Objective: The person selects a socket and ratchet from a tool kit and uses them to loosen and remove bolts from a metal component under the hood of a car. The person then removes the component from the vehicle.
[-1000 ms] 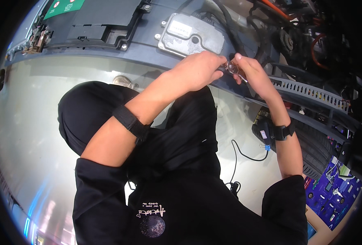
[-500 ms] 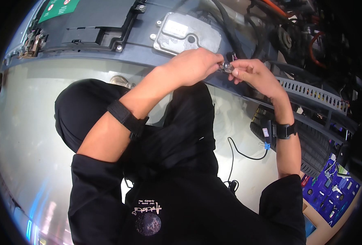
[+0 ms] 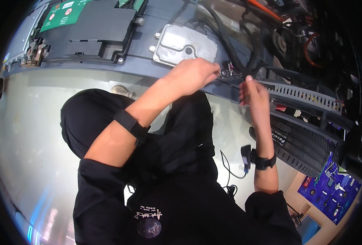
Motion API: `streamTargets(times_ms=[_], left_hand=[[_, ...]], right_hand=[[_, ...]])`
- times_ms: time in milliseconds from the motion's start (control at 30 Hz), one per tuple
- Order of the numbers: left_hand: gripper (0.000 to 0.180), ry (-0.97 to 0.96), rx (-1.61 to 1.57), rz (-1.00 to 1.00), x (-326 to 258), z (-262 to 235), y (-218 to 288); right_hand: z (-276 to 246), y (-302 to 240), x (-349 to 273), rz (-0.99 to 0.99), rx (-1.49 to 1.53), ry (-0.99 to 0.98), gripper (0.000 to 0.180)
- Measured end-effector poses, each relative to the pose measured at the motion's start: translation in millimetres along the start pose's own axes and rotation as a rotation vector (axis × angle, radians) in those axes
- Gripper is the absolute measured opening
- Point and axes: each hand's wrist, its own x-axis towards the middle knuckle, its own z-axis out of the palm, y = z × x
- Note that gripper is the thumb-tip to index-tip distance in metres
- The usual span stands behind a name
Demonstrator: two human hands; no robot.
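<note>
Live on my feed, I've got red prohibition signs point(image 3: 68, 11) on a green label point(image 3: 60, 21) over the dark cover point(image 3: 103, 26), pale lettering and digits on the black tyre point(image 3: 301, 143), and pale script point(image 3: 148, 214) beside a round print point(image 3: 149, 227) on the black shirt point(image 3: 185, 204).

I see the left hand point(image 3: 195, 75) pinching a small metal tool point(image 3: 225, 73) over the near edge of the grey frame point(image 3: 142, 49). The right hand point(image 3: 255, 96) is just beside it, fingers blurred; I can't tell whether it touches the tool. A silver box point(image 3: 185, 45) sits close behind that edge, a black cover point(image 3: 103, 24) to its left. To my right, a tyre point(image 3: 301, 149) shows below the frame.
</note>
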Motion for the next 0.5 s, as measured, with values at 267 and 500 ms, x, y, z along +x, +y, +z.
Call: streamTargets(times_ms=[267, 500], left_hand=[[0.025, 0.039, -0.026, 0.015, -2.2, 1.0, 4.4], [0.021, -0.033, 0.235, -0.084, -9.5, -9.1, 17.2]], right_hand=[[87.4, -13.4, 46.8, 0.188, 1.107, 0.205, 0.027], [99.4, -18.4, 55.1, -0.104, 0.664, 0.133, 0.031]])
